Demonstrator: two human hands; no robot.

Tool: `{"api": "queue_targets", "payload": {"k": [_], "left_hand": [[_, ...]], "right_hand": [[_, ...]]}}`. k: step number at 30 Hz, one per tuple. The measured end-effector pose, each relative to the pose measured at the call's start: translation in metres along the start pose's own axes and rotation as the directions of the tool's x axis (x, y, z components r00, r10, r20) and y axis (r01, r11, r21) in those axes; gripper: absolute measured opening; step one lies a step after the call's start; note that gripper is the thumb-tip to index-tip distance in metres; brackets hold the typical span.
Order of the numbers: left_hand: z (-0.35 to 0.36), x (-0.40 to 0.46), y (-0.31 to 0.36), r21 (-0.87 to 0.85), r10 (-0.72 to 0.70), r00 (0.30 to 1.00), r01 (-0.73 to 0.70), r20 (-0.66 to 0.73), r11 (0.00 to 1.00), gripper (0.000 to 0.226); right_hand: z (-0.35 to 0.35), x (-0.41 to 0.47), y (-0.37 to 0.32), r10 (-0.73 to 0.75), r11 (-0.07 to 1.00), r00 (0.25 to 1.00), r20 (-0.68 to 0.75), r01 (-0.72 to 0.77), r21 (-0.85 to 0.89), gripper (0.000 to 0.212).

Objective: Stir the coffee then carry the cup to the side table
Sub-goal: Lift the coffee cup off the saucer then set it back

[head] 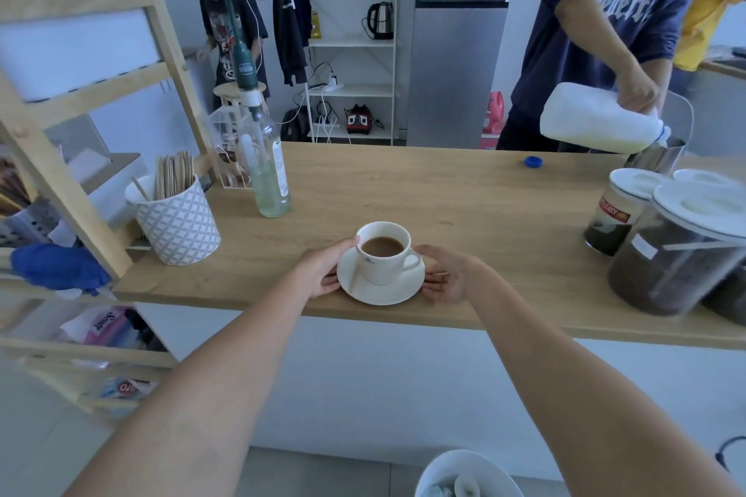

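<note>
A white cup (382, 266) of milky brown coffee stands on a white saucer (397, 291) near the front edge of the wooden counter (464, 214). A thin wooden stir stick (356, 275) lies on the saucer's left side, leaning against the cup. My left hand (325, 268) holds the saucer's left rim, thumb by the cup's lip. On the other side my right hand (448, 274) cups the right rim, with the fingers under the edge by the cup's handle.
A patterned pot of wooden sticks (177, 224) and a clear pump bottle (266, 169) stand at the left by a wooden shelf (80, 133). Coffee jars (682, 250) sit at the right. Across the counter a person pours from a milk jug (601, 121) into a steel pitcher (658, 157). A blue cap (533, 161) lies nearby.
</note>
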State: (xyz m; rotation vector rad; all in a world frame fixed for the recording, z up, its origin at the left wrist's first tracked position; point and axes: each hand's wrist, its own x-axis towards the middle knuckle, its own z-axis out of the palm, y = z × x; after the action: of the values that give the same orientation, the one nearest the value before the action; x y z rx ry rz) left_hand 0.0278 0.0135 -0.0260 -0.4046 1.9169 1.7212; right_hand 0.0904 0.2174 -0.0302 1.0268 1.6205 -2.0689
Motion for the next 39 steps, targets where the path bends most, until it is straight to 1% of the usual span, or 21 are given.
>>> {"api": "queue_targets", "payload": {"k": [3,7,11,16,20,23,29,36,39], "left_hand": [[0.002,0.001,-0.004,-0.033,0.016,0.999,-0.018,-0.045,0.999,0.046],[-0.003,0.004,-0.001,-0.068,0.025,0.997,-0.030,-0.070,0.997,0.044],[-0.020,0.015,0.012,-0.075,0.029,0.998,-0.033,-0.064,0.997,0.045],[-0.051,0.034,0.034,-0.062,0.027,0.998,-0.031,-0.059,0.998,0.048],[-0.080,0.056,0.053,-0.036,0.016,1.000,-0.017,-0.023,0.999,0.047],[-0.097,0.070,0.062,-0.040,0.005,1.000,-0.006,-0.013,0.999,0.043],[-0.120,0.093,0.069,-0.012,-0.024,0.999,0.024,0.036,1.000,0.045],[-0.131,0.098,0.068,0.016,-0.054,0.995,0.053,0.082,0.998,0.040],[-0.132,0.101,0.066,0.023,-0.056,0.995,0.054,0.086,0.998,0.046]], "right_hand": [[0.002,0.002,-0.001,-0.032,0.999,0.999,-0.013,0.032,-0.004,0.042],[0.006,0.005,-0.007,-0.048,0.998,0.999,-0.016,0.048,-0.027,0.038],[0.024,0.011,-0.024,-0.069,0.997,0.998,-0.010,0.069,-0.040,0.037],[0.059,0.021,-0.043,-0.077,0.997,0.997,0.007,0.077,-0.005,0.035],[0.093,0.033,-0.055,-0.091,0.995,0.996,-0.013,0.091,0.034,0.033],[0.114,0.044,-0.060,-0.075,0.995,0.997,-0.022,0.076,0.058,0.033],[0.141,0.059,-0.061,-0.071,0.993,0.996,-0.054,0.075,0.088,0.032],[0.150,0.071,-0.061,-0.041,0.997,0.995,-0.090,0.046,0.057,0.033],[0.152,0.075,-0.061,-0.021,0.999,0.995,-0.101,0.023,0.022,0.034]]}}
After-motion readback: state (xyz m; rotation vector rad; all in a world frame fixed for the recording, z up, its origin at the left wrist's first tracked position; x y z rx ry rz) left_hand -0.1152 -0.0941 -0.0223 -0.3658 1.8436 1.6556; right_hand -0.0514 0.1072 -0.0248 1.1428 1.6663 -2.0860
